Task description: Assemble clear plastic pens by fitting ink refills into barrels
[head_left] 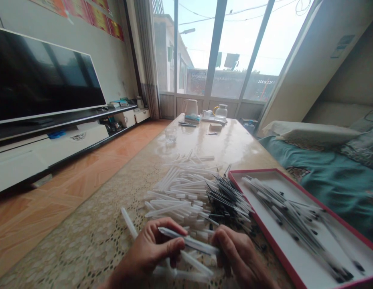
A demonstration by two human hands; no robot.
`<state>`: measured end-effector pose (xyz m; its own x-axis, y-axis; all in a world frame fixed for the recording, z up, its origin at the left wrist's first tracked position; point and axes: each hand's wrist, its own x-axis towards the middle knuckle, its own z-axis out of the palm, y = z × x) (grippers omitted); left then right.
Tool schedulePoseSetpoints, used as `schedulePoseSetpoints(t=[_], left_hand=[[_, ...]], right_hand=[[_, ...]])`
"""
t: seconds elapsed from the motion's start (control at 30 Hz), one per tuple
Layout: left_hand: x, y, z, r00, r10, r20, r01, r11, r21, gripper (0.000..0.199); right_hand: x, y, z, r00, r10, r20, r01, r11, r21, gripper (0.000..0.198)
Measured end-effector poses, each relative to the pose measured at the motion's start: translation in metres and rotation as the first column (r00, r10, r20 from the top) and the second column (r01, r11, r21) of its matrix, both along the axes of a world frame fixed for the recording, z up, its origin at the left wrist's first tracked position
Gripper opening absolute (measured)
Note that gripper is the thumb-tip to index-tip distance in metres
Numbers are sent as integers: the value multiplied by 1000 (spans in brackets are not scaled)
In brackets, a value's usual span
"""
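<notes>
nearest the camera, at the bottom of the frame, a pale pen barrel [194, 242] is pinched between the thumb and fingers of the left hand [153, 253]. its right end is met by the right hand [239, 253], whose fingers are curled in; what is gripped there cannot be told, the fingertips being blurred and partly hidden. both forearms are cut off by the bottom edge. white tubes [174, 192] are heaped at the centre, some being covered by the hands. beside them, dark refills [225, 196] are bunched so thickly that single ones are hard to make out. the right side is bounded by a red-rimmed tray [307, 263], cropped at lower right, in which filled pens [282, 208] are strewn. open room is offered at lower left by the patterned tablecloth [78, 233], up to its slanting edge. at upper centre, a glass [171, 137] is nearly lost in glare.
</notes>
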<state>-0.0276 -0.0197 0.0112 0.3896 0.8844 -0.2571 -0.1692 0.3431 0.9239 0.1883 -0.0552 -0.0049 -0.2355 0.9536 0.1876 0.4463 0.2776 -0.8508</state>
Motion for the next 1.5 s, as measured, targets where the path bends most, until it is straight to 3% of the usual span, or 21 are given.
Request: schedulePoseSetpoints(t=[0.13,0.47,0.6,0.8,0.97,1.13,1.27,1.5], left_hand=[[-5,5,-1,997,73,1,-73,997,-31,32],[-5,4,0,995,98,-33,-100,994,-41,35],[-4,4,-1,995,100,-14,-100,994,-46,35],[-4,4,-1,994,108,-30,-109,993,-41,35],[-4,5,-3,995,96,-17,-97,995,-39,36],[-5,6,-5,995,101,-26,-102,994,-49,35],[-6,7,-8,995,91,-29,-92,994,-59,36],[-6,7,-6,993,110,-36,-111,993,-34,35]], right_hand=[[4,0,3,995,-38,-96,17,977,-211,50],[3,0,3,983,-4,-181,-46,961,-274,40],[3,1,5,988,-46,-149,14,978,-209,32],[3,2,-5,1000,-30,-10,29,998,-52,48],[4,3,-2,999,-32,-23,28,990,-141,29],[5,4,-2,998,-11,66,15,998,-69,43],[4,3,-2,999,-17,28,20,993,-118,30],[7,4,-8,999,5,53,-1,998,-61,41]])
